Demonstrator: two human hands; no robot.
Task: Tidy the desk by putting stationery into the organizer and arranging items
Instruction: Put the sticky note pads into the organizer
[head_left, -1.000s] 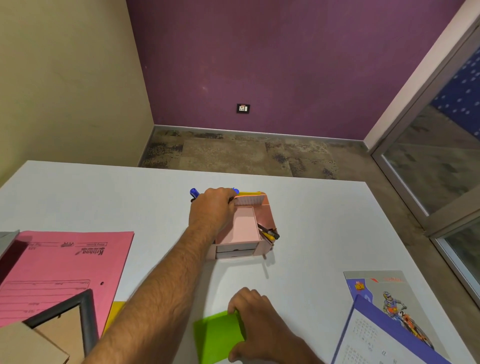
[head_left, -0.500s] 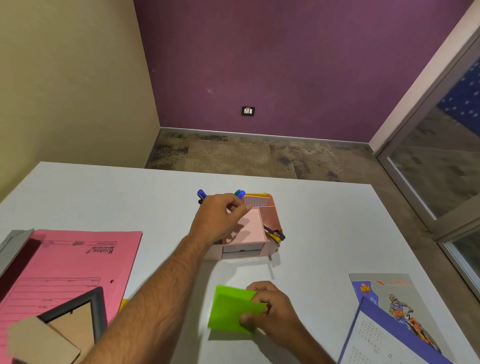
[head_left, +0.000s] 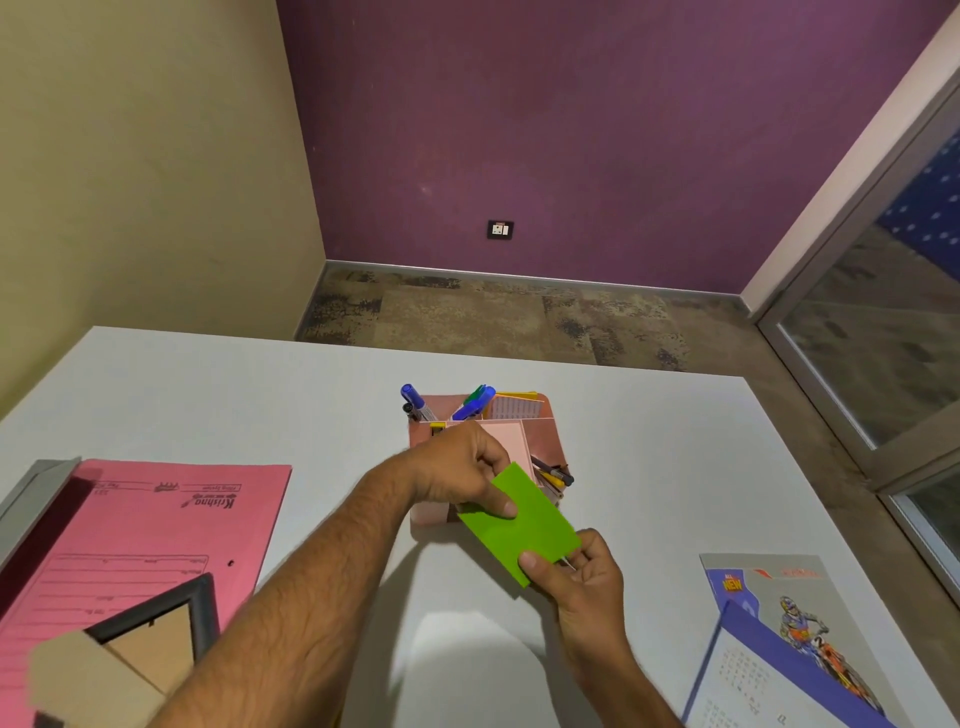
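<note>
Head view: both hands pinch a green sticky-note pad (head_left: 519, 525) (left hand (head_left: 462, 473) at its upper edge, right hand (head_left: 576, 577) at its lower corner), just above the pink organizer (head_left: 543, 441) on the table (head_left: 208, 395).

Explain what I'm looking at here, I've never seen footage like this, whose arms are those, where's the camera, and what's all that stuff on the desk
There is no machine here. The arms belong to a person, and the single camera sits on their head, looking forward and down, so you see the desk as they do.

Both hands hold a green pad of sticky notes above the white desk. The left hand pinches its far corner, and the right hand pinches its near corner.

Just behind the pad stands a pink organizer with marker pens sticking out of its back compartments and more pens on its right side.

To the left lie a pink file folder and a dark picture frame. At the lower right are a desk calendar and a printed leaflet.
</note>
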